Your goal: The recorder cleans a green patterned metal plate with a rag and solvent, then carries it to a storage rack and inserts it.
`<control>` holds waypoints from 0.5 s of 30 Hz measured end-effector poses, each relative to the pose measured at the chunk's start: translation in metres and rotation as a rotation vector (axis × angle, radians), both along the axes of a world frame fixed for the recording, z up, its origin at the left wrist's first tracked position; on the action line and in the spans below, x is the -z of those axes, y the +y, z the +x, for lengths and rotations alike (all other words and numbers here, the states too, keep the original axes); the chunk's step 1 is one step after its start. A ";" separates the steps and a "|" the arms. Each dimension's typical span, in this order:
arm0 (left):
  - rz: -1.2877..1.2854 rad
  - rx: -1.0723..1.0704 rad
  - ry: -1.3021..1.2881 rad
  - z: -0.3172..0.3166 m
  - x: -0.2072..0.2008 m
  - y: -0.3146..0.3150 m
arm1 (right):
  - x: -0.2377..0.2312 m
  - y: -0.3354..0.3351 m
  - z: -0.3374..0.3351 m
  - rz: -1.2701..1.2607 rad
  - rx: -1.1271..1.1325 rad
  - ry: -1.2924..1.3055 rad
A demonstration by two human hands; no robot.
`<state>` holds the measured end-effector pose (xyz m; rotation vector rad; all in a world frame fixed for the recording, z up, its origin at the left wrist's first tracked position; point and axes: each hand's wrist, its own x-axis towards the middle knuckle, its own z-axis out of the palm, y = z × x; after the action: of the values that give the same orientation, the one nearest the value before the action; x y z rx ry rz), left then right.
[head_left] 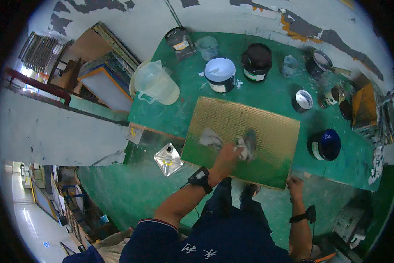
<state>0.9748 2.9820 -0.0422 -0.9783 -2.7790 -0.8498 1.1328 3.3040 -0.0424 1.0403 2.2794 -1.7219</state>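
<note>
A framed screen panel (267, 136), golden and patterned at the far side and green toward me, lies tilted over the near edge of the green table. My left hand (226, 161) is closed on a crumpled whitish rag (244, 150), pressed to the panel's middle. A dark grey smear is beside the rag. To its left lies a pale patch (211, 138) that looks like another cloth, blurred. My right hand (295, 186) is closed at the panel's near right corner, gripping the frame's edge.
Behind the panel stand a clear plastic jug (157, 85), a tub with a pale blue lid (220, 74) and a black tub (256, 61). A dark blue tub (325, 145) is to the right. A square metal can (168, 160) stands below the table's left edge. Framed screens (107, 85) lean at the left.
</note>
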 end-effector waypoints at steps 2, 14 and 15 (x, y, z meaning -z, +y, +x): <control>-0.037 0.066 -0.033 -0.019 -0.022 -0.025 | -0.016 0.002 -0.005 -0.004 -0.012 -0.036; 0.149 0.122 0.221 -0.016 0.044 0.040 | 0.022 0.011 0.002 -0.048 -0.050 0.007; 0.156 0.141 0.219 -0.017 0.041 0.064 | 0.020 0.011 0.004 0.007 -0.068 0.020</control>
<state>0.9579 3.0463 -0.0831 -1.1718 -2.4457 -0.9003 1.1368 3.3147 -0.0622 0.9392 2.3063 -1.7062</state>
